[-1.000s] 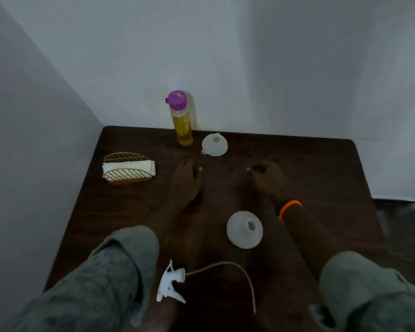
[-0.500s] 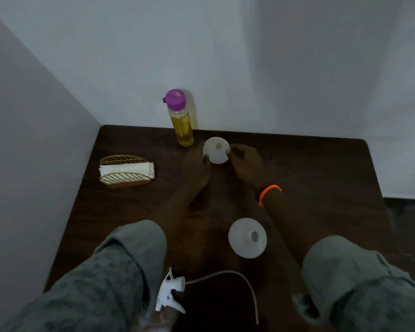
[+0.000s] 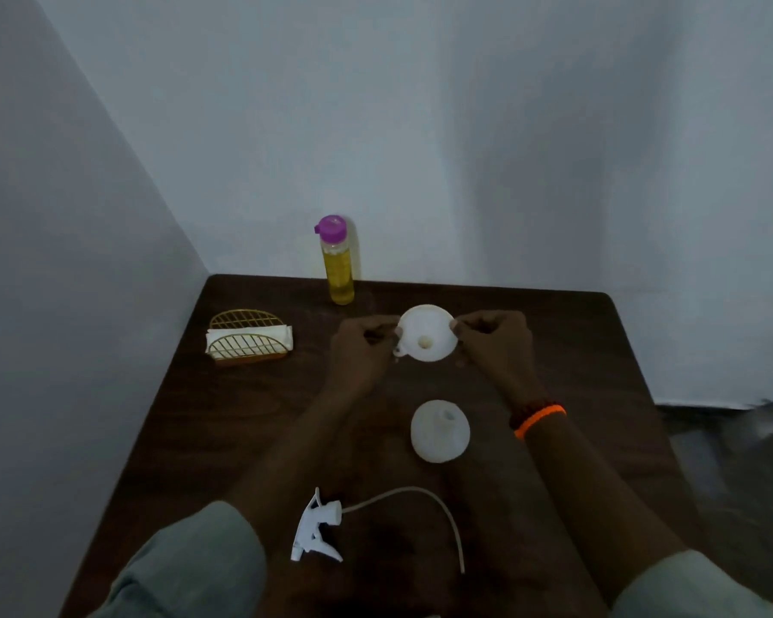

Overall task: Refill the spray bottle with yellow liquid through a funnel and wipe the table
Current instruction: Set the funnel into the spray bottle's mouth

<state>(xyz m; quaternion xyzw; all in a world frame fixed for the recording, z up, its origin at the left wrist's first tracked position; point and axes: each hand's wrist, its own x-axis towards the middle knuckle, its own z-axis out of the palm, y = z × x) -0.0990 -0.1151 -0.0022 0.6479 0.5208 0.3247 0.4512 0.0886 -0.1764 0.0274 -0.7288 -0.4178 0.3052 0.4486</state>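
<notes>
Both hands, left (image 3: 363, 350) and right (image 3: 494, 345), pinch funnel (image 3: 427, 333) rim, fingers clenched on it. Keep it level, drop spout straight into bottle (image 3: 439, 430) neck at 6 o'clock.

A plain room in what looks like a home — a dark wooden tabletop (image 3: 251, 421) is pushed into a corner of bare, pale walls (image 3: 420, 127), and a strip of grey floor (image 3: 732, 439) shows at the right. At far left on the tabletop sits a gold wire napkin holder (image 3: 248, 337) stuffed with white napkins — a household fitting, not shop or lab gear.
</notes>
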